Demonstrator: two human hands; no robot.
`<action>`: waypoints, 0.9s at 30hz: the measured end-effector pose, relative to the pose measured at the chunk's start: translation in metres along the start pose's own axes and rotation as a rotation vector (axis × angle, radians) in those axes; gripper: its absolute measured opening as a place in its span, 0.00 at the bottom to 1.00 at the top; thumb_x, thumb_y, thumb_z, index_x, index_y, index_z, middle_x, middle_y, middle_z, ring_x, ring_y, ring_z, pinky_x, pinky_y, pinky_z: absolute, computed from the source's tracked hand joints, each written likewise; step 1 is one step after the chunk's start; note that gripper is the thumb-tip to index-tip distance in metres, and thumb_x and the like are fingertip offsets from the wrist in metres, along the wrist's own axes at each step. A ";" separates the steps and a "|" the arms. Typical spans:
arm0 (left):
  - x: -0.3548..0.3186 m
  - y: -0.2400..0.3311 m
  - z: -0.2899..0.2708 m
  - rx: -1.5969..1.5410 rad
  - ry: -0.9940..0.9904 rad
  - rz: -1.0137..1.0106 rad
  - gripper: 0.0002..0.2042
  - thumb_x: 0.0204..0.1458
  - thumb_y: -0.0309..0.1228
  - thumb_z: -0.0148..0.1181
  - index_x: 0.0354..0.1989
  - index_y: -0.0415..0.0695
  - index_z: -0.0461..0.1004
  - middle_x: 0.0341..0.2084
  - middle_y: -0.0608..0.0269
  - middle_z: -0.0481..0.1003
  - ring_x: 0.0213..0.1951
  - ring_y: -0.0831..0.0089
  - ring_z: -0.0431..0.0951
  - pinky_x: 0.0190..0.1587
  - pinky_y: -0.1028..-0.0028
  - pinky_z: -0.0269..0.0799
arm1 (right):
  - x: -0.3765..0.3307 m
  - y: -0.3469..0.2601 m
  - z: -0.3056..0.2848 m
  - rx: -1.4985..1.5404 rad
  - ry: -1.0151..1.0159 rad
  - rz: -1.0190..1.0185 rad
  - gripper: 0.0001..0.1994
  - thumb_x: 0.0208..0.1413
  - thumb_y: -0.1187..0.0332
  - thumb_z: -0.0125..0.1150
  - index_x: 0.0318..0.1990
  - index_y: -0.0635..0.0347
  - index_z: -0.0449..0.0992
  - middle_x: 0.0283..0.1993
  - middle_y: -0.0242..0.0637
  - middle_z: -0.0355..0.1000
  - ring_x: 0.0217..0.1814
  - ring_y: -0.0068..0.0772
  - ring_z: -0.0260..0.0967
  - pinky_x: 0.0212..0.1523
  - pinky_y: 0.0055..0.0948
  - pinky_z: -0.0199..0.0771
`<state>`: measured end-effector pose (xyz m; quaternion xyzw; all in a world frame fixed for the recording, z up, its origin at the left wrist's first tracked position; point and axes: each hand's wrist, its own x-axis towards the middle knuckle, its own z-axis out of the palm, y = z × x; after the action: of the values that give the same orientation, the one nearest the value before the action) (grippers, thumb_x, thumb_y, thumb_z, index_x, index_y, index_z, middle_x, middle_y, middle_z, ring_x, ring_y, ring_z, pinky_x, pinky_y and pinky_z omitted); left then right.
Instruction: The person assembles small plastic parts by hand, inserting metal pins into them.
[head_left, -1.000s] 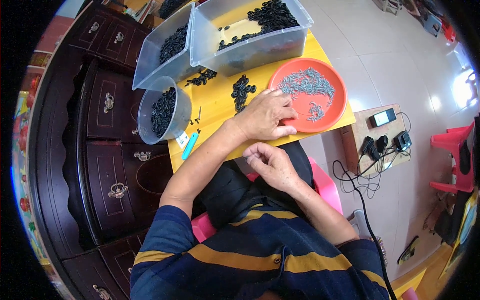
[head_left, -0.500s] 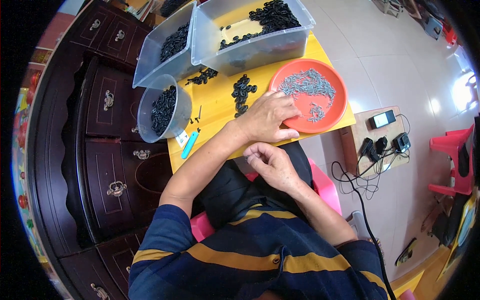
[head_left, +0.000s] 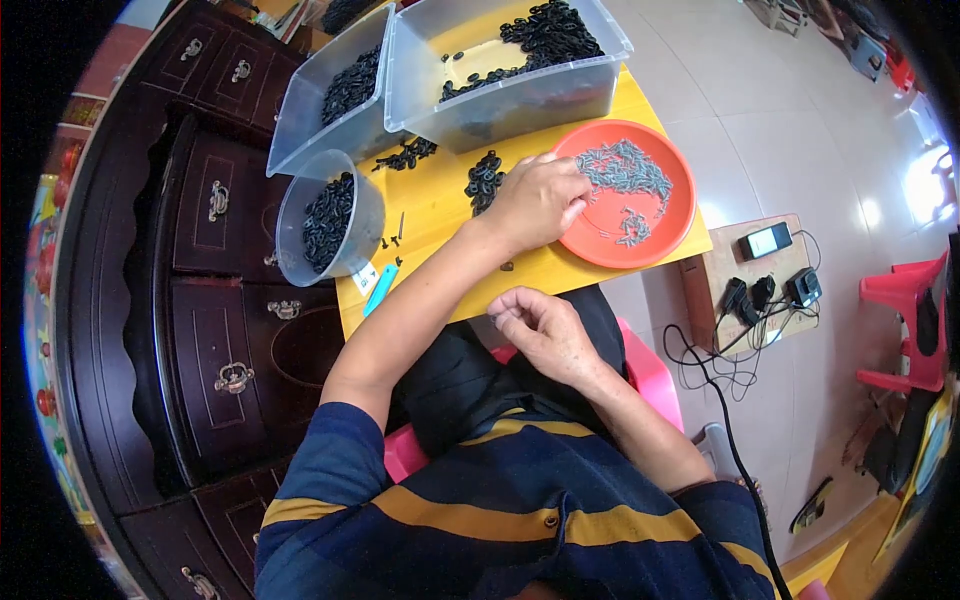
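My left hand [head_left: 545, 203] is bent over the left rim of a round orange plate [head_left: 655, 240]. Its fingers are drawn together, and what they may hold is hidden. Small grey metal pins or screws [head_left: 625, 168] lie spread across the plate. Beside the wrist, a pile of small black oval parts [head_left: 484, 178] rests on the yellow table, partly covered by the hand. A tiny dark piece [head_left: 507, 267] lies near the front edge. My right hand [head_left: 546, 332] stays low over my lap, its fingers curled and thumb pressed in; I cannot make out anything inside.
Two clear plastic bins [head_left: 500, 118] of black parts stand at the back. A round clear tub [head_left: 365, 225] of black parts sits at the left, near a teal-handled cutter [head_left: 380, 290]. Dark drawers [head_left: 225, 320] rise on the left. Chargers and cables [head_left: 765, 292] occupy a low box at right.
My left hand has drawn back leftward from over the plate to its rim, uncovering more pins and a tiny dark piece on the table. My right hand has hardly moved.
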<state>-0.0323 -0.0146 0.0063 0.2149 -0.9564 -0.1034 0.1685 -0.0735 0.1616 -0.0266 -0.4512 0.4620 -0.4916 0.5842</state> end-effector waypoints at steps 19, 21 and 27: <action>0.026 -0.003 0.007 0.215 -0.240 0.156 0.05 0.46 0.29 0.60 0.26 0.41 0.75 0.28 0.53 0.77 0.37 0.54 0.77 0.44 0.56 0.73 | -0.001 -0.002 -0.001 -0.007 -0.020 0.018 0.08 0.61 0.71 0.59 0.44 0.65 0.78 0.32 0.30 0.77 0.28 0.15 0.70 0.33 0.22 0.74; 0.025 -0.002 0.002 0.210 -0.263 0.158 0.05 0.45 0.29 0.60 0.26 0.42 0.74 0.28 0.53 0.76 0.37 0.54 0.77 0.44 0.55 0.73 | 0.000 -0.002 -0.001 -0.006 -0.020 0.015 0.08 0.61 0.71 0.58 0.44 0.65 0.78 0.32 0.29 0.77 0.28 0.15 0.70 0.33 0.22 0.74; -0.012 0.019 -0.039 -0.219 0.172 -0.043 0.04 0.48 0.25 0.58 0.31 0.40 0.71 0.25 0.55 0.74 0.31 0.57 0.77 0.37 0.62 0.73 | -0.001 -0.005 0.000 0.090 -0.006 0.084 0.07 0.62 0.73 0.58 0.44 0.65 0.78 0.31 0.28 0.75 0.30 0.13 0.69 0.34 0.20 0.73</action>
<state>-0.0145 0.0028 0.0435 0.2236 -0.9167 -0.1919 0.2698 -0.0739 0.1618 -0.0219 -0.4062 0.4562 -0.4857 0.6253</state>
